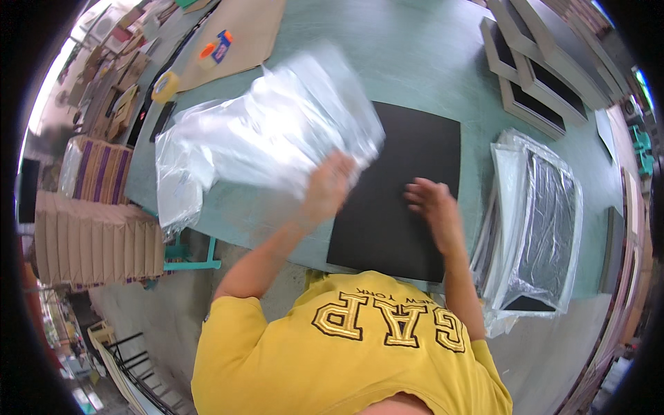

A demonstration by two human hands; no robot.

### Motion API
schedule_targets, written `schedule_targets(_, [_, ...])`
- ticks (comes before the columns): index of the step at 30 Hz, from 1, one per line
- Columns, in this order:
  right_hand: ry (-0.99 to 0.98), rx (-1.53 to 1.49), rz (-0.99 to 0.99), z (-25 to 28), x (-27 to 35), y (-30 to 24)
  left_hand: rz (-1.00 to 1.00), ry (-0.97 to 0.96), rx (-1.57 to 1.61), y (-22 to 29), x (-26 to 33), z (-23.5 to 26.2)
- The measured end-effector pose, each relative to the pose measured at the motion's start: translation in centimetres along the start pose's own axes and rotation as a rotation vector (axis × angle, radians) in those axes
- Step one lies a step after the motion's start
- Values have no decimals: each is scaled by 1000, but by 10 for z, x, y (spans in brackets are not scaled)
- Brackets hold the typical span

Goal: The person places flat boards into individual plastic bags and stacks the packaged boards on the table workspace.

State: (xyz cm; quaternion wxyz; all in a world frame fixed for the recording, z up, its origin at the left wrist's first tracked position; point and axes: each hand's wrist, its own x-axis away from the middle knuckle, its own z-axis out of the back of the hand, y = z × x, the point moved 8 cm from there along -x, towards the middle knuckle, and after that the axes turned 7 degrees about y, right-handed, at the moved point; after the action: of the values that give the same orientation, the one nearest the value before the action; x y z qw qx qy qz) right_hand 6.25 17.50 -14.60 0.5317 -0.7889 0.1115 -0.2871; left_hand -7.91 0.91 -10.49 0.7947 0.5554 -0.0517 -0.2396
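My left hand (328,185) grips the edge of a clear plastic bag (270,128), which is spread and blurred above the green table. Part of the bag hangs over the left end of a flat black panel (404,207) lying in front of me. Above the panel's right half is my right hand (432,202), fingers apart and holding nothing. Whether its fingertips touch the panel I cannot tell. To the right lies a stack of black panels in clear plastic bags (543,214).
Grey open-backed frames (543,66) are piled at the far right. On brown cardboard (245,34) at the far left sits an orange and blue tape dispenser (218,50); a yellow tape roll (166,87) lies nearby. Folded cardboard stacks (100,238) stand left of the table, beside a teal stool (194,263).
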Motion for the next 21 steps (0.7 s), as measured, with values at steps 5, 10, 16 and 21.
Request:
schedule_targets(5, [-79,-205,-336,-12,-15,61,-141,-664,39,32,71,-99])
schedule_targets(10, [23,-101,-183,13,-5,46,-134,-519,-62,4,26,-90])
schedule_targets(16, [-110,355,-410,61,28,67,-531,-250,-605,-15,27,-87])
schedule_targets(21, [69,116,-323,76,-5,51,-557,-259,-601,-14,24,-88])
